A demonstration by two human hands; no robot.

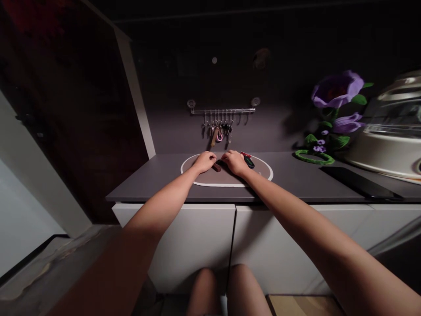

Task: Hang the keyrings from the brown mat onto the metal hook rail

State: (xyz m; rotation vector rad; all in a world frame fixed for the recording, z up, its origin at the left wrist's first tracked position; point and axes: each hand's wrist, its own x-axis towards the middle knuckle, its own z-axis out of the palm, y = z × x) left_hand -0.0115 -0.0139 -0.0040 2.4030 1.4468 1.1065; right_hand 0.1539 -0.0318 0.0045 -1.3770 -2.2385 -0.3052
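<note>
Both hands rest over an oval mat (pixel 226 181) with a white rim, on the dark counter. My left hand (pixel 205 161) has its fingers curled inward; beside its fingertips lies a small dark red-brown piece (pixel 216 167), whose kind I cannot make out. My right hand (pixel 235 163) is also curled, fingertips close to a small dark item between the hands. What either hand grips is too small to name. Just right of my right hand lie a dark rounded object with green marks (pixel 249 162) and a flat red item (pixel 245 154).
A clear hook rail (pixel 223 111) on the wall carries several keys (pixel 219 129). To the right stand purple fabric flowers (pixel 338 92), a black flat slab (pixel 360 182) and a large cream appliance (pixel 391 145). White cabinet doors (pixel 194 245) are below the counter.
</note>
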